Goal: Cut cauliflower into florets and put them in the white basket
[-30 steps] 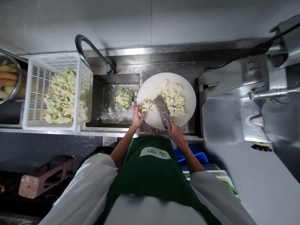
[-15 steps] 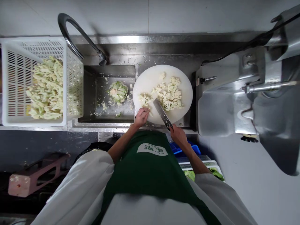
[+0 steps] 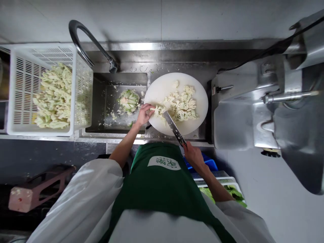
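Note:
On the oval white cutting board [image 3: 157, 87] lie many cut cauliflower florets [image 3: 186, 104], most of them right of the middle. My left hand [image 3: 144, 114] is at the board's left edge, its fingers closed on a cauliflower piece [image 3: 158, 110]. My right hand [image 3: 193, 154] grips the handle of a long knife [image 3: 173, 127] below the board. The blade slants up and left over the board, its tip close to the piece at my left hand. A partly trimmed cauliflower head [image 3: 128, 101] rests in the steel sink, left of the board.
A white basket [image 3: 73, 101] of cauliflower pieces stands left of the sink [image 3: 101, 98], under a curved faucet [image 3: 91, 38]. A large metal machine [image 3: 233, 125] borders the board on the right. Blue [image 3: 211, 164] and white containers with green leaves sit below, by my right arm.
My left hand has moved up and left along the board's edge and now holds a cauliflower piece. The knife tip has shifted slightly left and down. The view has shifted slightly.

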Demonstrator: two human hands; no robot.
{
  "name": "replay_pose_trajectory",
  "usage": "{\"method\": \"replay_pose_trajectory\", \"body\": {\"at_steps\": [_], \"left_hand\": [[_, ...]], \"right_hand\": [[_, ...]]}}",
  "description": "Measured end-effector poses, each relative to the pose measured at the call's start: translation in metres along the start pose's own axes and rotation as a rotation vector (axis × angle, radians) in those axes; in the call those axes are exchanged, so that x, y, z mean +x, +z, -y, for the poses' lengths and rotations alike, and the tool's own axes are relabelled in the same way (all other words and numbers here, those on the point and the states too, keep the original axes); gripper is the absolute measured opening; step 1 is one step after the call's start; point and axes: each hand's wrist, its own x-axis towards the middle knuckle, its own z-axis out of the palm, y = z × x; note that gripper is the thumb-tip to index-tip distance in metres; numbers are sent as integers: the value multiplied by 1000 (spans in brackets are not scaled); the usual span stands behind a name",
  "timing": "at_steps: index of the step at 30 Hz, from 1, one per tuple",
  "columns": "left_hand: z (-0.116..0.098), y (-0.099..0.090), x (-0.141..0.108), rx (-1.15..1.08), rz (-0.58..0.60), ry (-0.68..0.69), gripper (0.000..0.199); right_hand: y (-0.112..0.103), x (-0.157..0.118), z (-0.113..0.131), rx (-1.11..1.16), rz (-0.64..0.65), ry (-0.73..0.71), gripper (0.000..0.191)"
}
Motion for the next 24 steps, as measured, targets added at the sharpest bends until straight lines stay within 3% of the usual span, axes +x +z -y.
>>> {"method": "replay_pose_trajectory", "body": {"at_steps": [6,10,17,20,24], "left_hand": [[4,19,-29,-23,-157,-143,36],[6,18,-27,35,-115,-77,32],[-10,-10,-14,223,77,-113,31],[-17,-12,-10,189,31,-186,32],[-21,9,-16,-38,-136,-199,38]], "right_hand": [[-25,44,41,28,-95,39,40],[-48,71,62,41,-156,19,39],[-56,76,54,24,-204,58,44],[-53,73,48,3,-188,85,42],[-54,75,56,-8,-173,52,40]]}}
